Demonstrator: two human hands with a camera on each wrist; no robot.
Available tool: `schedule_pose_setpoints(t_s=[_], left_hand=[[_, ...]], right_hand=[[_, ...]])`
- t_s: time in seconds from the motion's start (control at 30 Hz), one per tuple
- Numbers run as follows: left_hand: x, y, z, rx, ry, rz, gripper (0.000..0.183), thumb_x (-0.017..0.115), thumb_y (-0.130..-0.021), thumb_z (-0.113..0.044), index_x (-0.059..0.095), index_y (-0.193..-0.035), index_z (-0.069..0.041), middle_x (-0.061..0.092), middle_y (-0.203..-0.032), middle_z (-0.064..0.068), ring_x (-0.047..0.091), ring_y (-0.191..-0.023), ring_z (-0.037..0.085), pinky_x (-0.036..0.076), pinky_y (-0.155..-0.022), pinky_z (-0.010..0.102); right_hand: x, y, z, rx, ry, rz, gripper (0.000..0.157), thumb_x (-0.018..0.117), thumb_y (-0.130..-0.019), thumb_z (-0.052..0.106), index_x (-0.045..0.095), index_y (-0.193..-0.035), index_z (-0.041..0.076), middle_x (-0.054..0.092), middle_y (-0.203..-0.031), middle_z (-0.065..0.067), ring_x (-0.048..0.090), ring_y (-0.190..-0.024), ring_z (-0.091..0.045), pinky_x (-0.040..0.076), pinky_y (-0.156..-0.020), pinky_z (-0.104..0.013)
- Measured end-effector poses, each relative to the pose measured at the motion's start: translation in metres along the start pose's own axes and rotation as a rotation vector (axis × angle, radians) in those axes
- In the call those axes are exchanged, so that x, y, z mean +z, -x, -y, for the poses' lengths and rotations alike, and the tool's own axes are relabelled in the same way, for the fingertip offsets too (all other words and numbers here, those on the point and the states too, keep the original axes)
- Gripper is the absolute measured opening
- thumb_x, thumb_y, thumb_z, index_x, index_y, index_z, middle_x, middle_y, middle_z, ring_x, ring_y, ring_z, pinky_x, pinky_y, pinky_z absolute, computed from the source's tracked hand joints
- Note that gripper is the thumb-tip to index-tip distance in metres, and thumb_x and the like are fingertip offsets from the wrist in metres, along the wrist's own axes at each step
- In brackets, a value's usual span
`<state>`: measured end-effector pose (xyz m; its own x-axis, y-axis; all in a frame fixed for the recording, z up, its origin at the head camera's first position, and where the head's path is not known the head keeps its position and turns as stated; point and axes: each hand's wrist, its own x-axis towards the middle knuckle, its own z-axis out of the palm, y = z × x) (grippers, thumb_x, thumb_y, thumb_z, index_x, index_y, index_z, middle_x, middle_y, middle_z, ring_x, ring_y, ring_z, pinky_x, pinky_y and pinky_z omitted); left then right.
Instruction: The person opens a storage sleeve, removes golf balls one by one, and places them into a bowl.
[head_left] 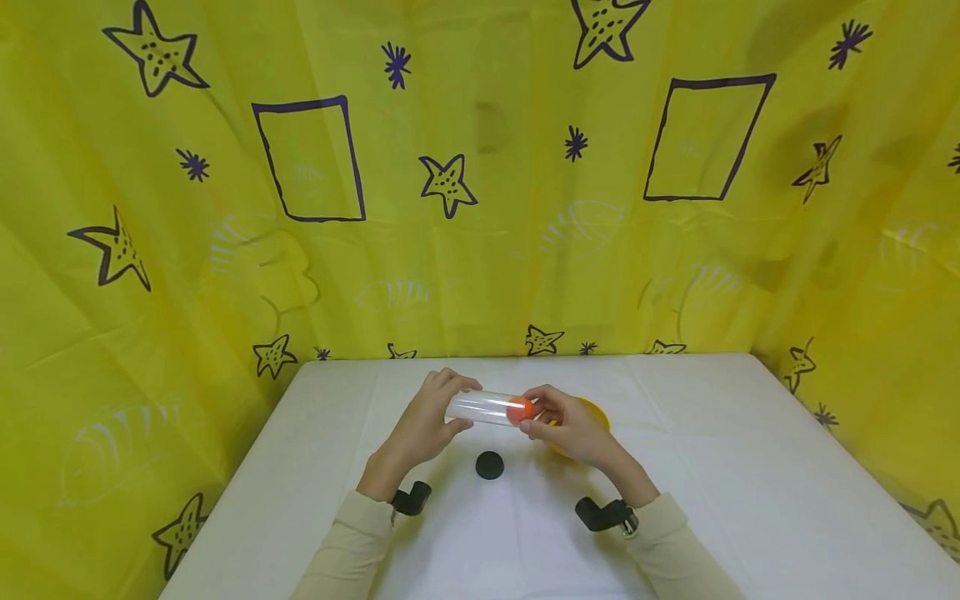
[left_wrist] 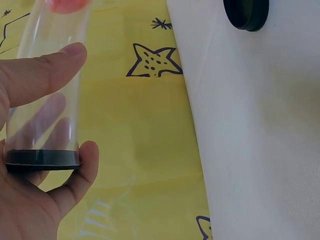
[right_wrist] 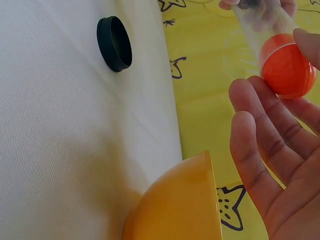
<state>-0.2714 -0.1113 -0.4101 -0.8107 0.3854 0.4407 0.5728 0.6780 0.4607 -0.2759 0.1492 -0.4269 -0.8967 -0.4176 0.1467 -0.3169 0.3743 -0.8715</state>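
My left hand [head_left: 422, 421] grips a clear plastic tube [head_left: 480, 407], held sideways above the table. The left wrist view shows its dark end cap [left_wrist: 42, 159] near the palm and the thumb across the wall. An orange ball [right_wrist: 289, 72] sits in the tube's uncapped end, partly sticking out past the rim. My right hand [head_left: 573, 429] pinches the ball at that mouth, thumb on one side and fingertips on the other. Below the tube, a loose dark round lid [head_left: 490, 465] lies on the table, hollow side showing in the right wrist view.
Behind and below my right hand stands a yellow bowl [right_wrist: 172, 202], partly covered by the hand in the head view. A white cloth covers the table [head_left: 712, 467]. Yellow curtains [head_left: 495, 250] with drawn stars hang along the back and sides.
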Motion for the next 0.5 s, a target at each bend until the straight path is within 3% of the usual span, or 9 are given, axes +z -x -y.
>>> schedule_pose_setpoints(t_s=[0.5], left_hand=[[-0.0012, -0.0004, 0.0013, -0.007, -0.008, 0.001, 0.050, 0.080, -0.077, -0.012, 0.058, -0.121, -0.023, 0.057, -0.116, -0.003, 0.047, -0.109, 0.018, 0.051, -0.092, 0.037]], right_hand=[[-0.0044, 0.0011, -0.0024, 0.020, 0.055, -0.023, 0.039, 0.071, -0.086, 0.035, 0.059, -0.119, 0.019, 0.066, -0.104, -0.005, 0.064, -0.084, -0.018, 0.050, -0.069, -0.027]])
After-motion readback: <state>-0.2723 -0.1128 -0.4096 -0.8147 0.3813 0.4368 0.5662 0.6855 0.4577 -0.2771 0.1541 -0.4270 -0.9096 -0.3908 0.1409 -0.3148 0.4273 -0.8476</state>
